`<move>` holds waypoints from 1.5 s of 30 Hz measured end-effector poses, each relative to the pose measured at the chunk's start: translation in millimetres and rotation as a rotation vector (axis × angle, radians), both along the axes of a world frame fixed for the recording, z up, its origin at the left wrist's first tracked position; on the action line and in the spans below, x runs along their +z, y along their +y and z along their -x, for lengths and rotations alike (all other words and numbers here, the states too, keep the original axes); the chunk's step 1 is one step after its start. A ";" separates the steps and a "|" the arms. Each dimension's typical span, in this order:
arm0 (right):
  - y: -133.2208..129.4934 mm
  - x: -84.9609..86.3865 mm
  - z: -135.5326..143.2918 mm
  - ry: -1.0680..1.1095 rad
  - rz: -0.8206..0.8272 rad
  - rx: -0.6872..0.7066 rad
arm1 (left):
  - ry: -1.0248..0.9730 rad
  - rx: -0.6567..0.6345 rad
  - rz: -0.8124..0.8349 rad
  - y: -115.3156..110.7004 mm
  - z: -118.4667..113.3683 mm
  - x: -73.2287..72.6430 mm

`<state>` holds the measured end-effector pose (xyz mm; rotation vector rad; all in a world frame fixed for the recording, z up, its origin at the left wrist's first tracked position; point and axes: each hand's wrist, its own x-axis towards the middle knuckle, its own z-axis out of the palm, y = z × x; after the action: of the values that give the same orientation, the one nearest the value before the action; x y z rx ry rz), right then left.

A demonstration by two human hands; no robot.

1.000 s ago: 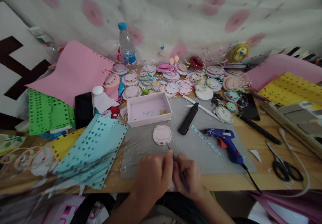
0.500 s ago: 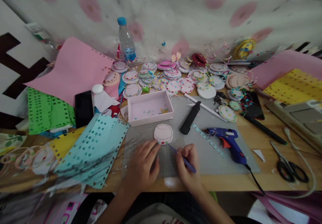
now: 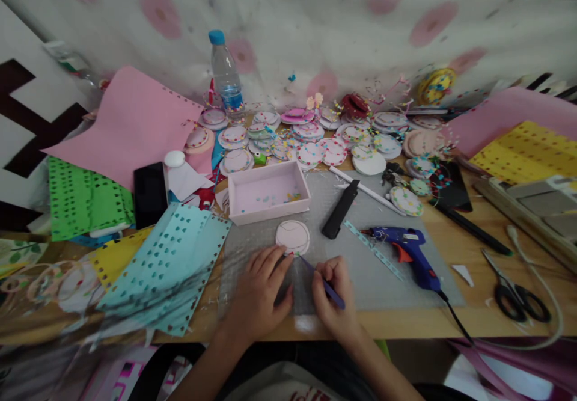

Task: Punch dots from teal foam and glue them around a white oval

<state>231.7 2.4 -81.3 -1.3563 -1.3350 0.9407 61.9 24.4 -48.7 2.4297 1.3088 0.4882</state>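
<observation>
Round white disc (image 3: 292, 234) is sitting just below the middle of the frame, flat on the gray cutting mat (image 3: 374, 296). It's round, so no long axis to worry about. The one that matters is the purple tool (image 3: 334, 296): it slants from lower right to upper left, thin end aimed at the disc's bottom edge, right by a tiny red bit (image 3: 291, 254). Can't tell if the tip actually touches.

The right hand (image 3: 332, 291) is closed around that tool pen-style, with the disc up and to the left of it. The left hand (image 3: 260, 290) is the nearer one: palm down, fingers stretched out, thumb well apart, fingertips at the disc's lower-left edge. Pressing or just resting? Can't tell from here.

Nothing's lying between the hands and the disc. Around it, the white box (image 3: 270, 210) is just above, and the black cutter (image 3: 340, 210) is off to the upper right. Further right there's a blue glue gun (image 3: 409, 246), then scissors (image 3: 514, 296) on bare desk (image 3: 480, 314). The turquoise sheet (image 3: 169, 266) is over on the left, well apart from the disc, and a crowd of decorated discs (image 3: 309, 155) fills the back, upper middle of the frame.
</observation>
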 end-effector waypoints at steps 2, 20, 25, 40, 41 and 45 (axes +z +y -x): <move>0.3 0.4 0.2 -0.003 -0.002 0.006 | 0.010 0.005 0.003 -0.1 0.0 0.4; 3.3 13.5 -0.3 0.404 0.067 -0.239 | 0.096 0.013 -0.012 1.9 -6.2 5.1; 2.6 11.4 -0.2 0.417 0.072 -0.236 | 0.117 -0.002 -0.020 3.2 -7.9 6.4; 4.3 11.2 -2.1 0.572 0.072 -0.264 | -0.084 0.350 -0.499 27.1 30.6 23.0; 3.8 11.7 -3.7 0.571 0.081 -0.246 | -0.020 0.363 -0.487 37.3 34.4 24.2; 4.5 16.8 -21.8 0.550 0.140 -0.192 | 0.083 0.280 -0.475 66.9 47.6 19.1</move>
<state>253.5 6.9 -64.5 -1.1849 -0.7220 1.1813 14.3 91.3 -29.6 2.6659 1.7472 0.8663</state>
